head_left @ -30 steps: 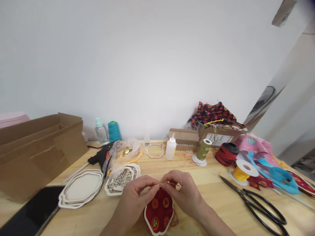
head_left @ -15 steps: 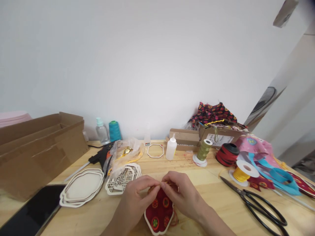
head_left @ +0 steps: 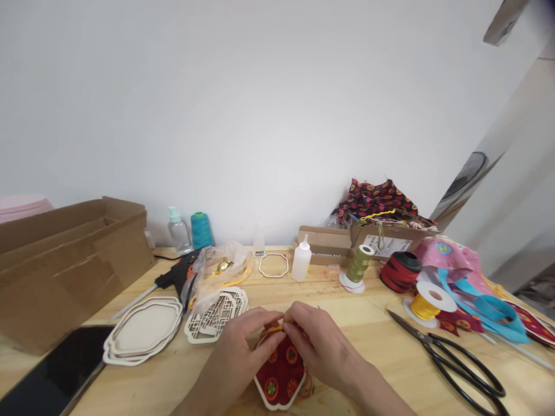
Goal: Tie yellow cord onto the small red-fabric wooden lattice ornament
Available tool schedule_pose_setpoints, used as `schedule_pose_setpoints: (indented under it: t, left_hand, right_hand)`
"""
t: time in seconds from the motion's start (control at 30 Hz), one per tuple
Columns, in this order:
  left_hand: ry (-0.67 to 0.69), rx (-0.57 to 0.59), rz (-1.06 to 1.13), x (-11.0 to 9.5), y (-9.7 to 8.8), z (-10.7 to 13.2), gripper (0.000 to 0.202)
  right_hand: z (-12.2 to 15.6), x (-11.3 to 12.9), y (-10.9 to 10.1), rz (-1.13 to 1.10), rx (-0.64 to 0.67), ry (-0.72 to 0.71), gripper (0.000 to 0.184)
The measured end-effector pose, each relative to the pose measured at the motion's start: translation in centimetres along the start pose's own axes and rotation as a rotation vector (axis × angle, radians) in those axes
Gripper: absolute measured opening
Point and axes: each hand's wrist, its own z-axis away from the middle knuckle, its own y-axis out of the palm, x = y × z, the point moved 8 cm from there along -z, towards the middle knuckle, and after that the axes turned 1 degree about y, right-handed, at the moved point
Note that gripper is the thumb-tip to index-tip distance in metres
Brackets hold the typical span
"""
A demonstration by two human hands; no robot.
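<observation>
A small red fabric-covered piece (head_left: 280, 375) with round flower prints and a pale rim lies on the wooden table (head_left: 381, 335) in front of me. My left hand (head_left: 243, 355) and my right hand (head_left: 318, 341) meet at its top edge. Both pinch a thin yellow cord (head_left: 274, 329) between thumb and fingertips, right above the piece. The fingertips of the two hands touch. Part of the piece is hidden under my fingers.
Black scissors (head_left: 455, 358) lie to the right, near yellow (head_left: 427, 303), green (head_left: 359, 264) and red (head_left: 399, 270) spools. A white glue bottle (head_left: 300, 260), cut wooden frames (head_left: 217, 315), a glue gun (head_left: 177, 277), a cardboard box (head_left: 73, 254) and a dark phone (head_left: 56, 372) are around.
The stretch of yellow cord between my hands has shortened as the hands closed together and dropped slightly onto the piece's top edge.
</observation>
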Motion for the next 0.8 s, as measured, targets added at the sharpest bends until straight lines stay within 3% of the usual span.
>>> schedule_pose_setpoints:
  t: [0.2, 0.5, 0.8]
  left_hand:
    - [0.055, 0.043, -0.003, -0.2, 0.3, 0.0, 0.02]
    - [-0.204, 0.101, 0.303, 2.2, 1.2, -0.1, 0.026]
    - [-0.27, 0.19, 0.47, 2.0, 2.1, 0.2, 0.029]
  right_hand:
    - [0.1, 0.0, -0.1, -0.015, -0.022, -0.001, 0.012]
    - [-0.1, 0.6, 0.1, 0.038, 0.024, -0.067, 0.016]
    - [-0.1, 0.9, 0.2, 0.201, 0.052, -0.122, 0.015]
